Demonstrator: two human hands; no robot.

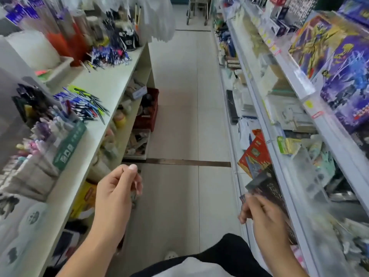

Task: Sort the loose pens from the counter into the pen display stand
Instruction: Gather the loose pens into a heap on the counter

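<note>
Currently both hands off task: left hand (pixel 117 188) curled, empty; right hand (pixel 263 214) gripped dark box (pixel 265 186). Risk: loose pens (pixel 83 104) on table (pixel 111 84) left unsorted.

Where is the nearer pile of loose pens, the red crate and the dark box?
Nearer pile of loose pens (pixel 83 104): head view, middle of the heap on the counter.
Red crate (pixel 148 114): head view, its front wall.
Dark box (pixel 267 186): head view, its printed face above the right hand.

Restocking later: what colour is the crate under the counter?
Dark red crate, on the floor beneath the counter; head view.
</note>
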